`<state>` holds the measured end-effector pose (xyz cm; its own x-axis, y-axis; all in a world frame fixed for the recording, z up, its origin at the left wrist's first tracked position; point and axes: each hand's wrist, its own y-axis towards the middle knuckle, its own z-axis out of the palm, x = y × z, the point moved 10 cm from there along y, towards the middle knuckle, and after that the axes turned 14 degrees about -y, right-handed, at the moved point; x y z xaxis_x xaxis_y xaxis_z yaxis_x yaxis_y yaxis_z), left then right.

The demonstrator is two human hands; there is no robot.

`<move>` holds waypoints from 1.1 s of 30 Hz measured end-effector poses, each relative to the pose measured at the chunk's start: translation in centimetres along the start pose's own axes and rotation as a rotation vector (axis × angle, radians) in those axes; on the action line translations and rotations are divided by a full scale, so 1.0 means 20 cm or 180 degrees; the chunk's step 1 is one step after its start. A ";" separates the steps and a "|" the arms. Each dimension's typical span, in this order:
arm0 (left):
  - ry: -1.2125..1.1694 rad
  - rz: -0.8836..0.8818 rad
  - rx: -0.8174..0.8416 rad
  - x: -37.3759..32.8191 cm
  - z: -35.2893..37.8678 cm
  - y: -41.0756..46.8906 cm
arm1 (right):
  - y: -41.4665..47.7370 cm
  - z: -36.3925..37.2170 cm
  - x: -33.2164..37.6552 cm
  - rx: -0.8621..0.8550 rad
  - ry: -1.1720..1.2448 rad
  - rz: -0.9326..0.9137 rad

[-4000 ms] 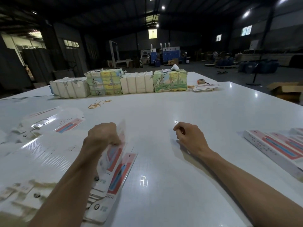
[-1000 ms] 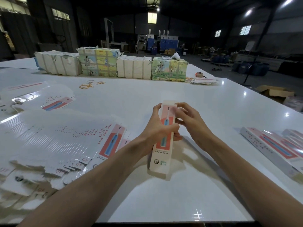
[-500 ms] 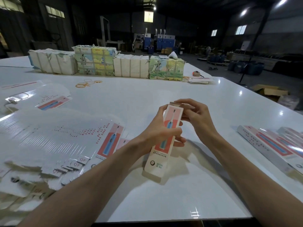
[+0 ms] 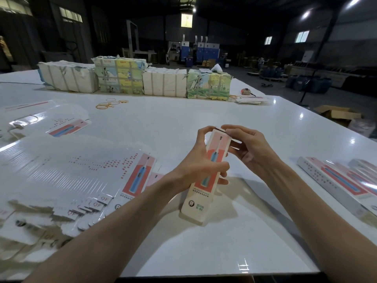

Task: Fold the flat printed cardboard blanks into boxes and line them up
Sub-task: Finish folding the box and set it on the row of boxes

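A long narrow box [image 4: 206, 182], white with a red panel and a blue toothbrush print, is held up over the white table [image 4: 183, 123]. My left hand [image 4: 201, 162] grips its middle, thumb across the printed face. My right hand [image 4: 246, 148] pinches the flap at the box's far end. A fanned stack of flat printed blanks [image 4: 67, 174] lies to the left. Folded boxes [image 4: 342, 182] lie side by side at the right edge.
Wrapped bundles [image 4: 134, 80] stand in a row across the far side, with rubber bands [image 4: 110, 104] in front of them and a few flat blanks [image 4: 248, 100] at the far right. More blanks [image 4: 47, 123] lie at the far left. A brown carton [image 4: 336, 114] sits on the floor beyond the table.
Four seconds ago my left hand was on the blank stack and my right rested on the table. Since then both have raised one box, and my right fingers have closed in on its far end.
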<state>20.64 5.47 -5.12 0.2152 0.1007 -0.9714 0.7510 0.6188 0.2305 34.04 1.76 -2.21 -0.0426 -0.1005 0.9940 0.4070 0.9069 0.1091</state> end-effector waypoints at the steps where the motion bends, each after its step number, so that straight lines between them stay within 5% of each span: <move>1: -0.0005 0.0012 0.0007 0.00 0.00 0.00 | 0.00 0.00 0.00 -0.0020 -0.0009 0.0023; 12: 0.0014 0.0116 0.0021 -0.01 0.01 0.00 | 0.00 -0.01 0.01 -0.0017 -0.0252 -0.0069; 17: -0.0058 0.0049 -0.0209 -0.01 -0.05 0.01 | -0.03 0.08 0.04 0.0437 -0.0347 -0.0307; 33: -0.0716 -0.0223 -0.0462 0.04 -0.09 0.01 | -0.06 0.13 0.06 -0.0252 -0.1550 -0.0935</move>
<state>19.91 7.14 -5.96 0.3115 -0.1118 -0.9436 0.6750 0.7250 0.1369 31.19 1.54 -1.17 -0.5719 -0.1266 0.8105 0.3809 0.8340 0.3991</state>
